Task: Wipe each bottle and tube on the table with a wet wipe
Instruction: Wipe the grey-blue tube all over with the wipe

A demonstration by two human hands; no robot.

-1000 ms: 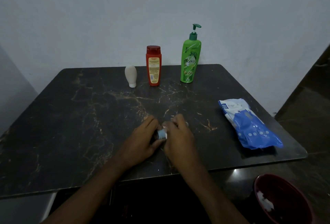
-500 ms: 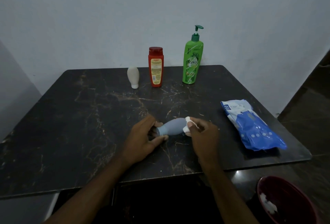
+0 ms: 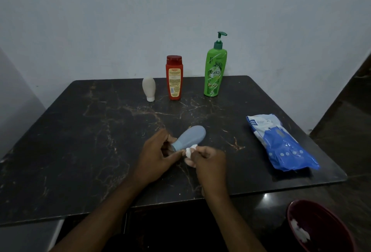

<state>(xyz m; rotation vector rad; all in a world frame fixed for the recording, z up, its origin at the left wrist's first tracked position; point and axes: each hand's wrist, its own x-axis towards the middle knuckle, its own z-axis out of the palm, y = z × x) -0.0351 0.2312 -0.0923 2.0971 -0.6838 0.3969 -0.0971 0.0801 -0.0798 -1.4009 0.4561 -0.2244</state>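
Dark marbled table (image 3: 80, 151), pale-blue bulbous tube (image 3: 190, 137) in left hand (image 3: 158, 151), wipe (image 3: 189, 150) alongside

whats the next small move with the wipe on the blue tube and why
Probably slide the wet wipe up the blue-grey tube toward its rounded far end: the right hand pinches the wad at the tube's neck, the left hand grips the cap end, and the body beyond is bare.

Two bottles: a red bottle (image 3: 174, 78) and a green bottle (image 3: 215, 71). Two tubes: a white tube (image 3: 149, 89) and a grey-blue tube (image 3: 190, 137). One wipes pack (image 3: 281, 143), one wipe (image 3: 189, 151), one bin (image 3: 325, 221).
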